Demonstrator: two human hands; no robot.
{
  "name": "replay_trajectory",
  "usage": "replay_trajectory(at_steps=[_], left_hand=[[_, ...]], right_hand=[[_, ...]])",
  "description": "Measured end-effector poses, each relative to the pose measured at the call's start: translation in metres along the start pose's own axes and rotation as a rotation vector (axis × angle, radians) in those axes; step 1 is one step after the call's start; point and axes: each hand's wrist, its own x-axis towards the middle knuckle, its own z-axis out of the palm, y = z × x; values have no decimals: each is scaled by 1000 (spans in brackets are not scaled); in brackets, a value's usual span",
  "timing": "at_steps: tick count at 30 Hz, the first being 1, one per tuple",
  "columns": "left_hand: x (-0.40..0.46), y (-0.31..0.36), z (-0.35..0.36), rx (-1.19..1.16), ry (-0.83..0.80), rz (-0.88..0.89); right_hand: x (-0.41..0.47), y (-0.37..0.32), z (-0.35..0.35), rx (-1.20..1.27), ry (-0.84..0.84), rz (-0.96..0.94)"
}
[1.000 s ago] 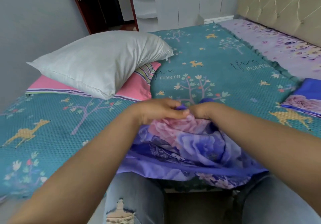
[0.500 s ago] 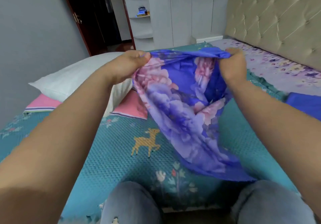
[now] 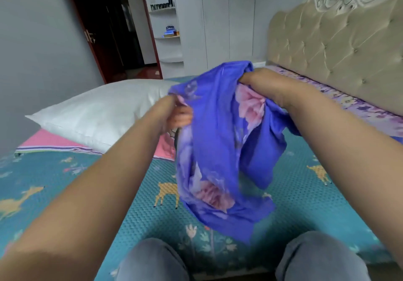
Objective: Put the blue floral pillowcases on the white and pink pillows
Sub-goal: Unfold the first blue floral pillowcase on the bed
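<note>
Now the left hand point(image 3: 174, 115) and the right hand point(image 3: 259, 84) each keep a tight grip on the top edge of the blue floral fabric pillowcase point(image 3: 218, 149), holding it above the teal patterned bed point(image 3: 87, 182), probably to find its opening. Behind, the white soft pillow point(image 3: 104, 112) lies on the pink striped pillow point(image 3: 52, 142).

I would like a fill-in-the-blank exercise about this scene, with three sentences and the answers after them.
1. Both hands hold the ____ up above the bed.
2. The white pillow lies on top of the ____ pillow.
3. The bed cover shows yellow ____ among trees.

Missing words: pillowcase; pink; deer
</note>
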Motion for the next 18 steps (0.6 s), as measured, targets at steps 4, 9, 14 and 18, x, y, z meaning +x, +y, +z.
replay_trajectory(at_steps=[4,9,14,18], left_hand=[[-26,-28,30,20,-415,43],[-47,-47,55,425,-238,398],[-28,-47,17,962,265,395],[-6,-43,-36,1230,354,165]], right_hand=[[0,-7,9,347,-34,100],[6,-14,11,653,-80,92],[8,-25,-7,665,86,78],[19,-17,-20,646,139,145]])
